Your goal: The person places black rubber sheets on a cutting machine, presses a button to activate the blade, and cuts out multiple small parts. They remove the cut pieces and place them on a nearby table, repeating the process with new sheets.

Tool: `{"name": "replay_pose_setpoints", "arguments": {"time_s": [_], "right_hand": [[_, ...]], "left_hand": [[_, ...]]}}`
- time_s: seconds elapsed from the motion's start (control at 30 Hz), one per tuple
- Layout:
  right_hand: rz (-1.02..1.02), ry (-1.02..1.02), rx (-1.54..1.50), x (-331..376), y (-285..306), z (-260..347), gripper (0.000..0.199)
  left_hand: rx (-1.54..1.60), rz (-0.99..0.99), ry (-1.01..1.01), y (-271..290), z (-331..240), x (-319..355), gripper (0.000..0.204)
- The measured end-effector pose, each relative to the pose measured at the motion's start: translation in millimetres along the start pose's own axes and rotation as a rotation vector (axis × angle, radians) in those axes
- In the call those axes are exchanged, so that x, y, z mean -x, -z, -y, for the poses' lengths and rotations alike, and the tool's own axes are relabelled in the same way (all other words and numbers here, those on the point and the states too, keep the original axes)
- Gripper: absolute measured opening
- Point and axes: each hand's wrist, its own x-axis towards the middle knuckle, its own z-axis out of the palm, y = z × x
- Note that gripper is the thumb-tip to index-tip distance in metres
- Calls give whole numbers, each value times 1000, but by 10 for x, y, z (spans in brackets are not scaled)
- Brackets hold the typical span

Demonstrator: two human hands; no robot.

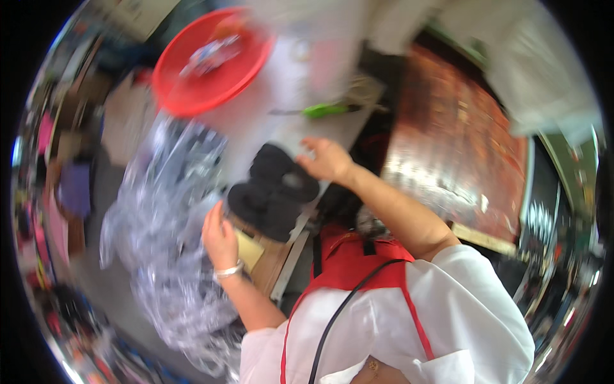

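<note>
A pair of dark, soft items that look like black slippers (276, 198) lies on the work table between my two hands. At their near left side is my left hand (220, 238), with its fingers stretched out and a bracelet on the wrist. My right hand (325, 160) is at their far right side, fingers apart and slightly bent. Neither hand is closed round the slippers; blur hides whether the fingertips touch them. A yellowish piece (249, 251) lies on the wooden part of the table beside my left wrist.
A red basin (167, 83) with a clear plastic packet stands at the far left of the table. A bright green-handled tool (325, 111) lies beyond my right hand. Crumpled clear plastic bags (169, 249) heap up at the left. At right is a reddish-brown wooden surface (454, 147).
</note>
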Motion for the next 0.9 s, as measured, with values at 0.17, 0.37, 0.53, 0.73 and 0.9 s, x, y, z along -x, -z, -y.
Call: {"name": "replay_pose_setpoints", "arguments": {"time_s": [0.17,0.37,0.53,0.73,0.9], "right_hand": [[-347,395,-391,1275,1286,48,19],[-1008,909,-263,3288,2708,-102,12],[-1263,925,10,5054,3258,-399,14],[-1622,856,679,6763,3397,-570,17],[-1730,680,876,7526,3456,-710,19]], "left_hand": [[141,64,-339,-405,-860,-228,33],[329,332,-759,-1175,-2586,194,29],[339,470,-1135,-1861,-4072,1008,29],[549,642,-1462,-2437,-5535,2276,36],[828,721,-1515,-2430,-6461,2759,32]]}}
